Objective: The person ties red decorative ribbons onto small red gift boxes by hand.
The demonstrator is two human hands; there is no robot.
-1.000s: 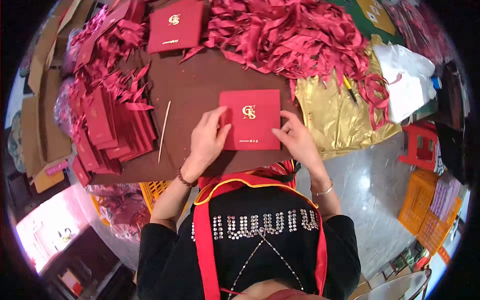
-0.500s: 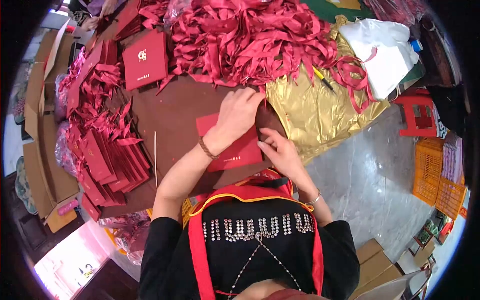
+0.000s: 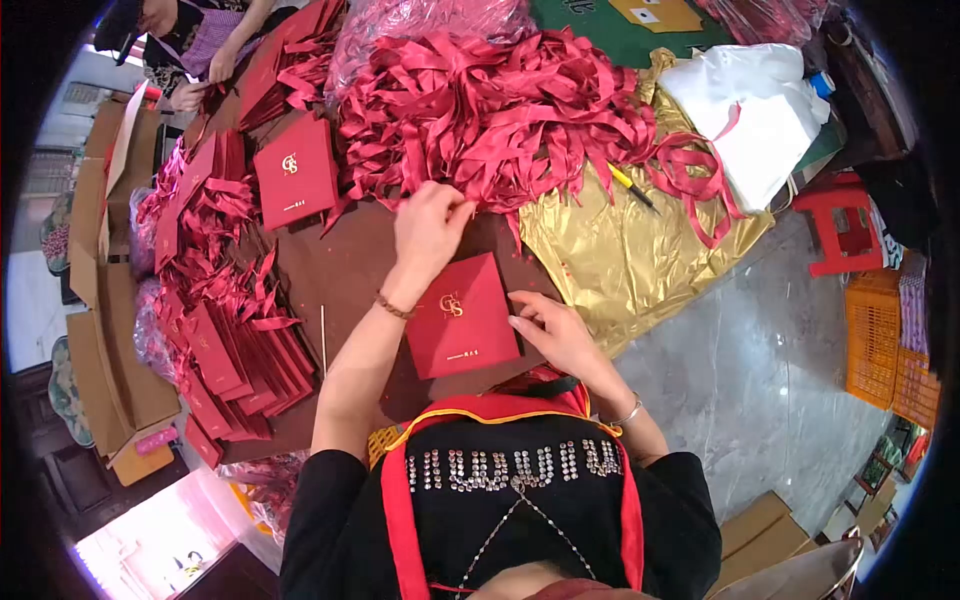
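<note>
A red card folder [image 3: 463,318] with a gold emblem lies flat on the brown tabletop in front of me. My left hand [image 3: 430,228] is above its top edge, beside the pile of red ribbons [image 3: 480,110], thumb and fingers pinched together; what they hold, if anything, is too small to make out. At the folder's right edge rests my right hand [image 3: 550,325], fingers apart and holding nothing. Another red folder [image 3: 297,172] with the same emblem lies at the upper left.
Stacked red folders with ribbons [image 3: 235,365] line the left side. A gold foil sheet [image 3: 610,250], a yellow-black cutter [image 3: 632,187] and a white bag [image 3: 750,115] lie on the right. Another person's hands [image 3: 222,65] are at the upper left.
My left hand has moved from over the folder to the ribbon pile, uncovering the emblem. The whole view has shifted slightly, showing more of the other person.
</note>
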